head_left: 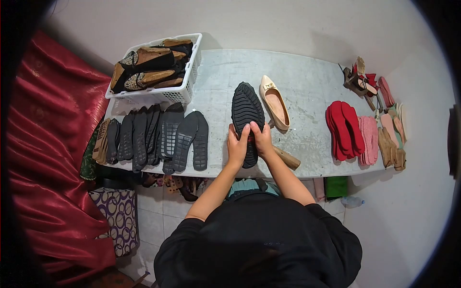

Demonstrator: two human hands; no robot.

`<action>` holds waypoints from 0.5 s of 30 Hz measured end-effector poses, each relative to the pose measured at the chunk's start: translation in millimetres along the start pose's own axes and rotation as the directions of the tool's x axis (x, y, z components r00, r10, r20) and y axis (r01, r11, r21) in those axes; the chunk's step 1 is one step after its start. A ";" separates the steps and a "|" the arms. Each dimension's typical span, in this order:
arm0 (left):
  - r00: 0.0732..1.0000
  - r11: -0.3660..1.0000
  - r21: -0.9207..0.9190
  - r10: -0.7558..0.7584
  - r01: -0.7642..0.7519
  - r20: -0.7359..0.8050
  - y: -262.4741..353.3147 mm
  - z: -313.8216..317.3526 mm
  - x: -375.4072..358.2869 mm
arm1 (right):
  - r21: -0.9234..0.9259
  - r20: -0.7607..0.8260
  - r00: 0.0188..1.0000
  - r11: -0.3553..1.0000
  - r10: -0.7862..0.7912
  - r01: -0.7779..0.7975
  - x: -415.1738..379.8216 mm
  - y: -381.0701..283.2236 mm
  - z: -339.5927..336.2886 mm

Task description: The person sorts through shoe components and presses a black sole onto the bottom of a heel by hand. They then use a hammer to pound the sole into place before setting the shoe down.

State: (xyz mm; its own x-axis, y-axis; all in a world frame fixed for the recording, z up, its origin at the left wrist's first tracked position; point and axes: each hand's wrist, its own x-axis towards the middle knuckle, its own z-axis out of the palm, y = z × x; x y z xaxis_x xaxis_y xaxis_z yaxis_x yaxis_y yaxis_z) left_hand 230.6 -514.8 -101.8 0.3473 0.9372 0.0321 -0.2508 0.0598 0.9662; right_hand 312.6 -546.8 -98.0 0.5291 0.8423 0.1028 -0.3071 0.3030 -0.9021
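Note:
A black ridged shoe sole (247,105) points away from me over the middle of the table, its tread facing up. My left hand (238,145) is closed round its near left side, and my right hand (261,140) grips the near right side, both thumbs pressing on the tread. What lies under the sole is hidden. Just to the right, a cream pointed flat shoe (275,103) with a metal buckle rests on the table. A wooden handle (288,159) sticks out beside my right wrist; its other end is partly hidden.
On the table (307,86), a white basket (194,62) of black shoes on forms stands at back left. Black soles (180,139) line the left front. Red insoles (343,129), pink insoles (368,140) and tools (357,81) lie right. A red cloth (57,144) hangs left.

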 end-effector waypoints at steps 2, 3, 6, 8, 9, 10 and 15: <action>1.000 1.000 0.022 0.017 -0.016 -0.027 2.9 1.7 0.1 | -0.006 -0.028 1.000 1.000 -0.003 0.003 -1.3 3.2 -2.1; 1.000 0.999 0.049 -0.006 0.006 -0.006 4.4 1.9 -0.3 | -0.014 -0.056 0.998 1.000 -0.005 0.005 -0.4 2.4 -1.8; 0.998 0.996 0.079 -0.047 0.045 0.029 4.1 1.2 3.0 | 0.009 -0.064 0.997 0.999 0.036 -0.035 1.5 -3.9 -2.5; 0.998 0.993 0.108 -0.048 0.044 0.039 3.2 0.3 5.1 | 0.054 -0.062 0.995 0.995 0.082 -0.078 0.4 -12.8 -1.3; 0.998 0.993 0.108 -0.048 0.043 0.043 0.8 1.5 5.8 | 0.099 -0.051 0.991 0.988 0.127 -0.121 1.2 -16.1 -1.0; 0.999 0.995 0.101 -0.016 0.013 0.035 -2.7 2.3 6.1 | 0.127 -0.054 0.988 0.983 0.142 -0.134 1.6 -16.1 -1.9; 0.992 0.942 0.320 0.119 -0.098 -0.045 1.5 11.2 -4.4 | 0.150 -0.065 0.976 0.969 0.208 -0.197 -3.4 -16.8 -1.5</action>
State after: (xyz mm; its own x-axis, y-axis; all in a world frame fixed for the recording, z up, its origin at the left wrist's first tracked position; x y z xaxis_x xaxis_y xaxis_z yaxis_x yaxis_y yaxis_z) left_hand 238.9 -522.7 -97.7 0.2735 0.9523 0.1351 0.0187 -0.1457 0.9892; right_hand 317.1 -555.4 -83.7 0.5039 0.8561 -0.1147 -0.5204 0.1950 -0.8314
